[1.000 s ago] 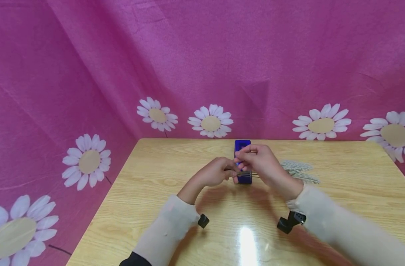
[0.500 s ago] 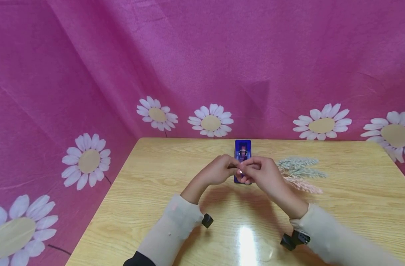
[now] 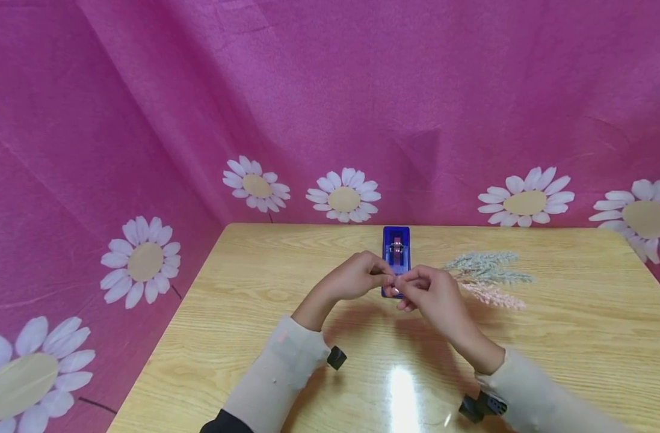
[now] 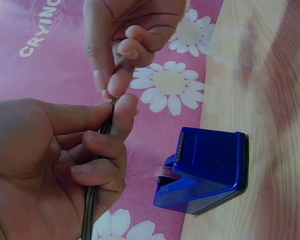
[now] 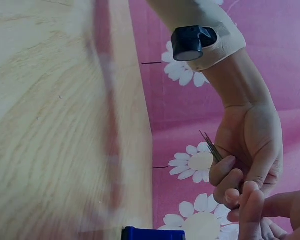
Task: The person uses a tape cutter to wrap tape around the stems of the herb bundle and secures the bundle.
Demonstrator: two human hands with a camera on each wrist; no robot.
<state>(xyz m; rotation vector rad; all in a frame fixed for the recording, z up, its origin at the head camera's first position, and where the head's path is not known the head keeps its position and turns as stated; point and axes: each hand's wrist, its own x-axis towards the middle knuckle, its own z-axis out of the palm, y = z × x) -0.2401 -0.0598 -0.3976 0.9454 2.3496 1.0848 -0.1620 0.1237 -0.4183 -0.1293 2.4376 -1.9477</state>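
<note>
Right grip (image 3: 437,297) has eased toward five o'clock, baring more tape dispenser (image 3: 396,243) at twelve.
Left grip (image 3: 357,278) clamps the stems (image 4: 89,215), right grip pinches them alongside; plumes (image 3: 487,273) spread toward three o'clock over the surface (image 3: 254,288).

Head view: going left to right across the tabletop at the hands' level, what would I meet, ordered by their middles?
Left hand → tape dispenser → right hand → plumes.

From where left hand (image 3: 359,278) and right hand (image 3: 434,294) meet, we have passage over the worktop (image 3: 384,343) at six o'clock; the blue dispenser (image 3: 397,255) blocks twelve, feathery sprigs (image 3: 484,261) three; clearance underneath we can't judge well.
</note>
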